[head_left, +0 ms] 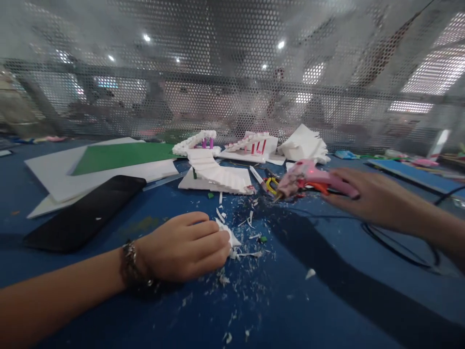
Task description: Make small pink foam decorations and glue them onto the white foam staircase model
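Observation:
My left hand rests on the blue table with its fingers curled round a small white foam piece. White foam shavings lie scattered beside it. My right hand reaches in from the right and grips the handle of a pink glue gun, whose nozzle points left. Just beyond stands a white foam staircase model.
A black phone lies at the left. Behind it are white boards with a green sheet. Two foam models with pink posts and a white foam stack stand before a perforated screen. A black cable loops at the right.

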`<state>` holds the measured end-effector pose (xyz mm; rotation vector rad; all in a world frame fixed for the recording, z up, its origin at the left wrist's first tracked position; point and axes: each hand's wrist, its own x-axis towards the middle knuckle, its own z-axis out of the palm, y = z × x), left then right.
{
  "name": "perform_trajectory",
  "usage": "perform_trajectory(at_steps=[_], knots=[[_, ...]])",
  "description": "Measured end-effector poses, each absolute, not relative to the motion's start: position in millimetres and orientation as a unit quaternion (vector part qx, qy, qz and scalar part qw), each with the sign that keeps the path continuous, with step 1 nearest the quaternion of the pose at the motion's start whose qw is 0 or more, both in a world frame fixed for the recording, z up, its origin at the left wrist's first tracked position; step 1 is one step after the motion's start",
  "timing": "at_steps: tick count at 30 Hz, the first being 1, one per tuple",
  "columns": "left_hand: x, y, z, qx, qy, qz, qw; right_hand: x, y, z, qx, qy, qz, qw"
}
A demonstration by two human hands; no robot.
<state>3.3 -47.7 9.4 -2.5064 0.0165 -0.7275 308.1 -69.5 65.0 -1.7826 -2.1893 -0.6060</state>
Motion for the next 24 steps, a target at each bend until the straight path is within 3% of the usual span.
perform_trajectory(at_steps=[5, 11, 24], knots=[[2.8, -46.9, 9.0, -0.922, -0.007, -0.277, 0.27, 270.2, -77.3, 40.4, -0.524, -0.834, -0.131, 0.115], [1.1, -45.7, 6.1, -0.924, -0.007, -0.289, 0.249, 264.4, -87.2, 25.0, -0.552, -0.795, -0.163, 0.192], [0.9, -47.0, 4.6, -0.936, -0.005, -0.282, 0.213, 264.8, -86.1, 25.7, -0.536, -0.807, -0.17, 0.182]])
